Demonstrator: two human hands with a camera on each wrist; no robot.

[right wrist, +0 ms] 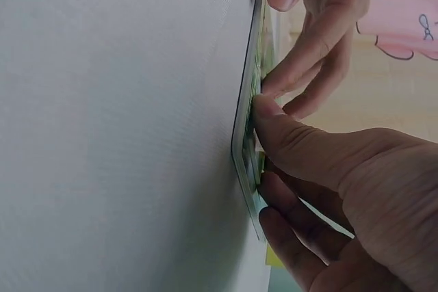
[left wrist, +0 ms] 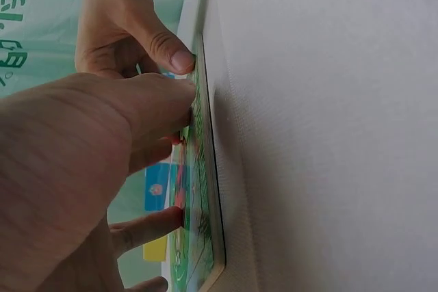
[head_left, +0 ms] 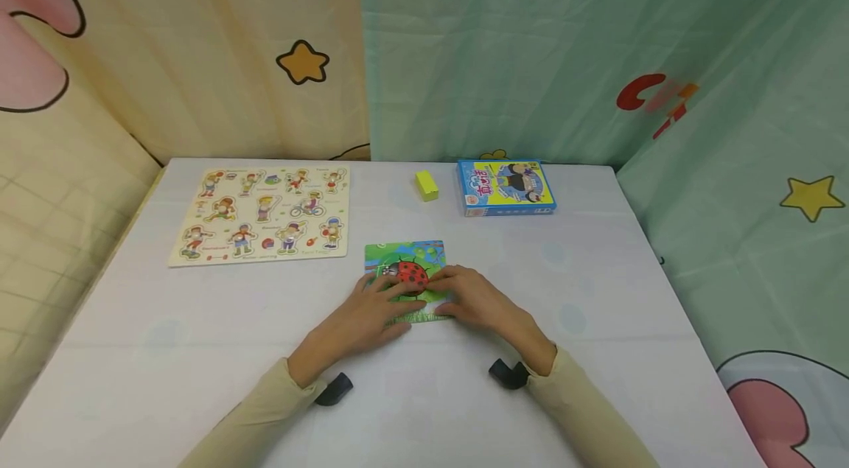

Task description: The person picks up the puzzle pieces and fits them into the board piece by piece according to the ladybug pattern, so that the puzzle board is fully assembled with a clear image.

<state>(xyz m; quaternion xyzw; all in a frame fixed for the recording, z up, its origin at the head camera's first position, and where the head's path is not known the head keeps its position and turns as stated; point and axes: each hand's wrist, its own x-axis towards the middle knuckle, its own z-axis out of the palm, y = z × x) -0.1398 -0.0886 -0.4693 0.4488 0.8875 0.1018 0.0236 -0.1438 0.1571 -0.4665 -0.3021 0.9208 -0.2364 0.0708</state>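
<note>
A small square ladybug puzzle [head_left: 411, 273] lies flat on the white table, its picture showing a red ladybug on green and blue. My left hand [head_left: 371, 315] reaches over its lower left part with fingers spread, the fingertips touching the picture. At the lower right corner, the thumb and fingers of my right hand [head_left: 474, 298] are bent around a puzzle piece [right wrist: 250, 158], whose edge looks slightly raised from the board in the right wrist view. The hands partly hide the puzzle's lower half.
A wooden board with sports figures [head_left: 265, 214] lies at the back left. Behind the puzzle stand a small yellow block [head_left: 427, 186] and a blue and yellow box [head_left: 507, 188]. Curtains border the white table [head_left: 597, 379] at the back and sides.
</note>
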